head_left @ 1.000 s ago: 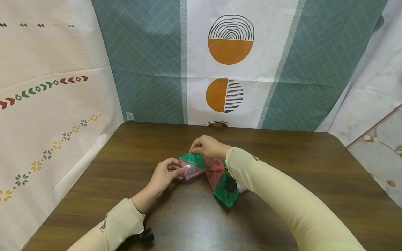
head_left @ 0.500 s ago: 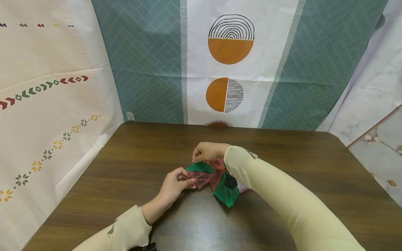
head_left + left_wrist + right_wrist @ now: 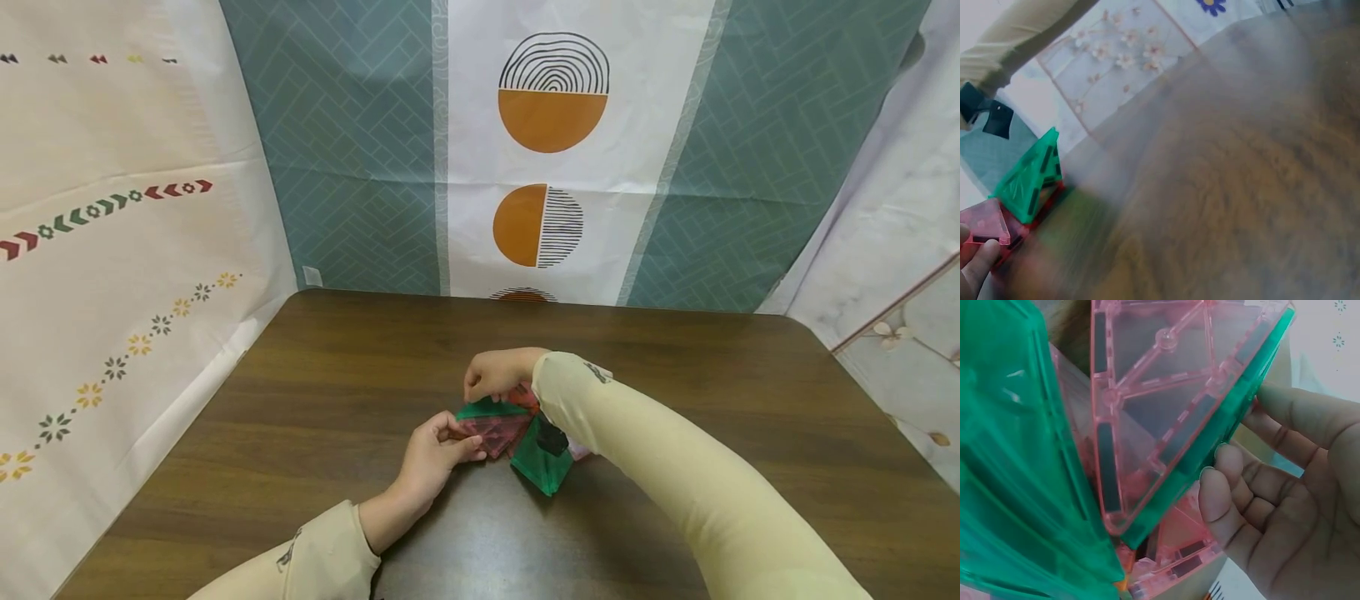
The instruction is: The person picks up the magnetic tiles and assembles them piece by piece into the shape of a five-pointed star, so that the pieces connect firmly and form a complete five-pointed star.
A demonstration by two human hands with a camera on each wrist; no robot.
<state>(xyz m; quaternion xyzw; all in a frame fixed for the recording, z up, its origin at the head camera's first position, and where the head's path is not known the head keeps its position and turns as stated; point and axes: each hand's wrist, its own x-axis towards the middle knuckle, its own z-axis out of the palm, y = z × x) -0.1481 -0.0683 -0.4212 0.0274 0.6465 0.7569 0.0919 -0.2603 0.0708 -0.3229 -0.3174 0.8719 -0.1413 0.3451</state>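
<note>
My left hand pinches the left corner of a clear pink triangular magnetic tile; its thumb and fingertip also show at the edge of the left wrist view. Joined along the pink tile's far edge is a green triangular tile, which my right hand holds by its outer side. This pair meets a group of magnetic tiles in the middle of the table. In that group, a red tile lies behind and another green tile stands tilted toward me. My right forearm hides part of the group.
The dark wooden table stretches around the tiles. A patterned cloth hangs behind its far edge, with light cloths at both sides. A black wrist-camera mount hangs under the right sleeve, just above the tiles.
Both hands have brought the pink and green tile pair rightward and nearer to me, against the group. The pink tile now overlaps the red tiles. The front green tile has stayed put.
</note>
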